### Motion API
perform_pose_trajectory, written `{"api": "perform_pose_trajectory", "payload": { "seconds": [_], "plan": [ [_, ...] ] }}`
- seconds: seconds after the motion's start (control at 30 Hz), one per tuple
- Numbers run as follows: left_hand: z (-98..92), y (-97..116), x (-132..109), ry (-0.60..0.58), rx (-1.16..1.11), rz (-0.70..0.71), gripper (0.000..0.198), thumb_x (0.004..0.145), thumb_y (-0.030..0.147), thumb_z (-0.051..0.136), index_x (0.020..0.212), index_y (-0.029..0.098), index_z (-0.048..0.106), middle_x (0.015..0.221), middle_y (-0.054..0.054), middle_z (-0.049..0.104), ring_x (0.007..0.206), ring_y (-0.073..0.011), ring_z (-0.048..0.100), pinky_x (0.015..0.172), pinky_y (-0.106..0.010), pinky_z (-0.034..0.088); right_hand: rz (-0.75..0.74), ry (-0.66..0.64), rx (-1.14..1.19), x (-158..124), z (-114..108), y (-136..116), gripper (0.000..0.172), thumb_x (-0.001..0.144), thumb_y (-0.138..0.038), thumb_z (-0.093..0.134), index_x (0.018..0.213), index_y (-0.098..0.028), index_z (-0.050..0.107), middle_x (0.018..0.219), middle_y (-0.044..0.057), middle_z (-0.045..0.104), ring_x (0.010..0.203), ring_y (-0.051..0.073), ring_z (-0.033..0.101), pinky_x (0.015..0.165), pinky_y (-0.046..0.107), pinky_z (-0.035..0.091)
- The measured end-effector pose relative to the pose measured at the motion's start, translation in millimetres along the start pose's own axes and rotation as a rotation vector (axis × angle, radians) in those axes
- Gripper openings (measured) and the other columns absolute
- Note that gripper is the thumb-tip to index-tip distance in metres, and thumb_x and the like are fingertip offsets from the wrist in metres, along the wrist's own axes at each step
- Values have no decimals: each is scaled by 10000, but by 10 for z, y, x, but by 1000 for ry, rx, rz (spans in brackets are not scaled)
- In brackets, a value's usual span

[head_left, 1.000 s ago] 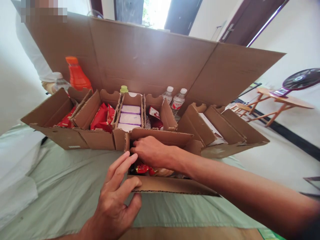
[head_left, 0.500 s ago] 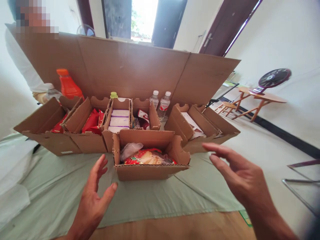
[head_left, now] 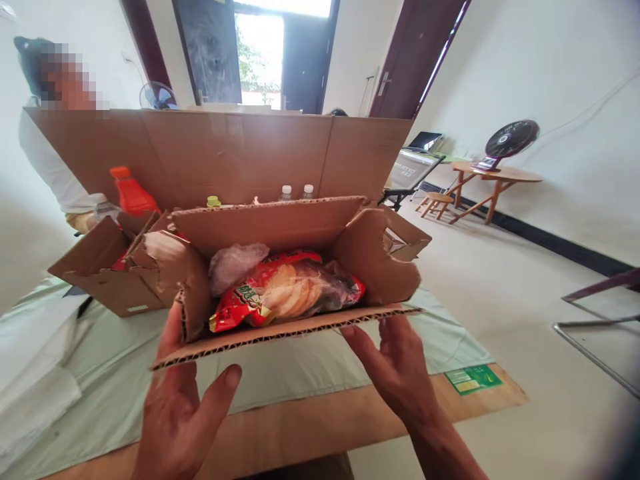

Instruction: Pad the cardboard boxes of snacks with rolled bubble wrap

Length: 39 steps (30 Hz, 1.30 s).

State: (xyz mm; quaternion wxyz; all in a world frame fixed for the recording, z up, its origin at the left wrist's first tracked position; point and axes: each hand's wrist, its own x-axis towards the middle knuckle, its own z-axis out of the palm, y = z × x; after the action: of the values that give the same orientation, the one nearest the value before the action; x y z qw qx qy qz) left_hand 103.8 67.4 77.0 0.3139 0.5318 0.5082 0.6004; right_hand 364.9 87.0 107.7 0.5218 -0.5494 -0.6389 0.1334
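Between my two hands a cardboard box is raised above the table and tilted, its open top facing me. My left hand grips its lower left end, with the thumb apart from the front and the other fingertips partly hidden. My right hand supports the box from beneath on the right, its fingers mostly out of sight. Inside lie a red snack packet with a see-through part showing pale round pieces, and a crumpled clear plastic bag.
Other cardboard boxes stand on the green cloth behind the raised one. A tall cardboard panel rises beyond them, with an orange bottle before it. A person is at the far left.
Both hands, open and apart from the box before, have now taken hold of it. The box has come up and nearer to me, hiding much of the row behind. The view has shifted.
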Motion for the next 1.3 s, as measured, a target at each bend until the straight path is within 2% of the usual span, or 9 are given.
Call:
{"api": "perform_pose_trajectory", "payload": {
  "seconds": [0.13,0.3,0.43,0.57,0.67,0.87,1.07,1.17,1.3],
  "plan": [
    [49,-59,-295,1,29,-49,818,929,396,679,1634,336,268,1691,-48,348,1558,-331,322,1283,-556,253,81,-25,19,-266,14,82,349,930,-507,653,1091,-199,680,845,46,695,593,165,545,496,268,421],
    [100,-675,-782,-153,186,-102,793,948,393,591,1648,359,220,1694,-63,335,1497,-386,422,1243,-638,304,262,-135,126,-600,102,532,486,972,-578,539,1229,-191,682,1120,97,742,1012,267,682,816,333,568],
    [320,-905,-944,-291,114,-66,894,866,352,699,1645,333,260,1684,-105,349,1504,-410,408,1154,-603,470,259,-43,187,-357,87,901,671,951,-653,538,1439,-193,560,1411,121,636,1289,303,590,1070,411,496],
    [736,-986,-1066,-401,42,-288,701,967,350,601,1617,333,339,1549,-129,545,1439,-353,515,1144,-588,490,259,29,264,-6,204,1212,796,929,-701,544,1542,-203,451,1566,120,504,1428,308,479,1194,465,388],
    [928,-1049,-1155,-421,12,-399,654,986,369,580,1605,309,376,1579,-149,506,1471,-359,469,1166,-616,450,254,60,310,70,336,1313,775,955,-711,495,1550,-216,448,1611,101,451,1502,292,389,1265,480,275],
    [974,-1047,-1087,-516,-1,-441,655,965,380,614,1585,298,420,1613,-135,463,1522,-366,382,1205,-627,388,208,45,413,105,484,1281,746,941,-751,490,1479,-237,547,1536,87,549,1440,294,483,1235,472,348],
    [1092,-956,-991,-641,-5,-481,640,1001,410,539,1611,322,366,1629,-125,446,1469,-336,481,1171,-565,456,199,14,514,274,496,1418,735,912,-785,502,1420,-267,622,1470,64,618,1388,298,546,1206,468,393],
    [1157,-874,-970,-701,28,-388,639,1015,412,501,1625,352,322,1658,-104,401,1488,-324,456,1181,-549,445,246,23,541,298,452,1560,707,902,-798,492,1342,-281,688,1417,51,658,1342,293,585,1160,447,444],
    [1250,-742,-919,-775,24,-209,693,866,336,689,1531,375,497,1737,-33,222,1564,-369,299,1209,-550,397,376,79,533,179,393,1735,676,870,-791,535,1166,-232,773,1218,82,755,1158,304,684,1005,425,550]
  ]
}}
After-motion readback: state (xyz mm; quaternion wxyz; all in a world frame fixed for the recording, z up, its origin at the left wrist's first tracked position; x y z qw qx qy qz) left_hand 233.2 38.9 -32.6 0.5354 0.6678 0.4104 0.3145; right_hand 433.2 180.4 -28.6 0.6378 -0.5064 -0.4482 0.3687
